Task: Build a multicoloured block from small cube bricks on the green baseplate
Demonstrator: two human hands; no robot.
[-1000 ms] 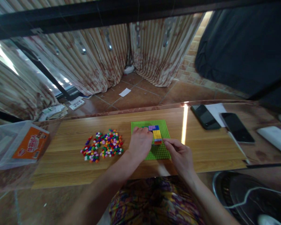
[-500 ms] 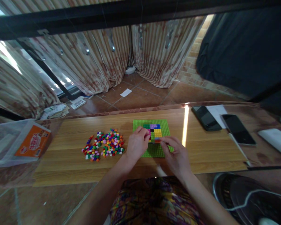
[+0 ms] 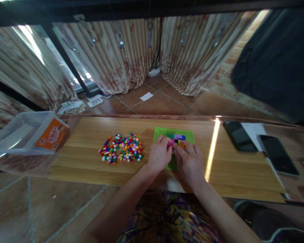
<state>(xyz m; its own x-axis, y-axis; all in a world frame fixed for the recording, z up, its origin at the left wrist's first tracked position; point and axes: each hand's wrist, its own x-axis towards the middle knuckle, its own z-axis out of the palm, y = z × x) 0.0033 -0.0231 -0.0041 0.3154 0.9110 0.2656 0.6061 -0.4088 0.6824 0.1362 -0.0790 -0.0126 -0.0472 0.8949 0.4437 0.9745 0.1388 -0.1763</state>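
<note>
A green studded baseplate (image 3: 188, 134) lies on the wooden table (image 3: 86, 162), with a patch of coloured small bricks (image 3: 179, 137) fixed on its far half. Both hands rest over the plate's middle. My left hand (image 3: 159, 156) has its fingers curled and pinched on a small pink brick (image 3: 170, 143) at the patch's near edge. My right hand (image 3: 189, 162) is beside it, fingertips pressed together against the same spot; what they hold is hidden. A heap of loose coloured bricks (image 3: 121, 152) lies left of the plate.
A clear plastic box with an orange label (image 3: 30, 135) stands at the table's left end. Two dark phones (image 3: 239, 136) (image 3: 277, 154) and white paper (image 3: 254, 130) lie on the right. Curtains and tiled floor are behind the table.
Both hands have drawn together over the plate's middle; the right hand slid left to meet the left. The view has shifted, so everything sits further right and lower.
</note>
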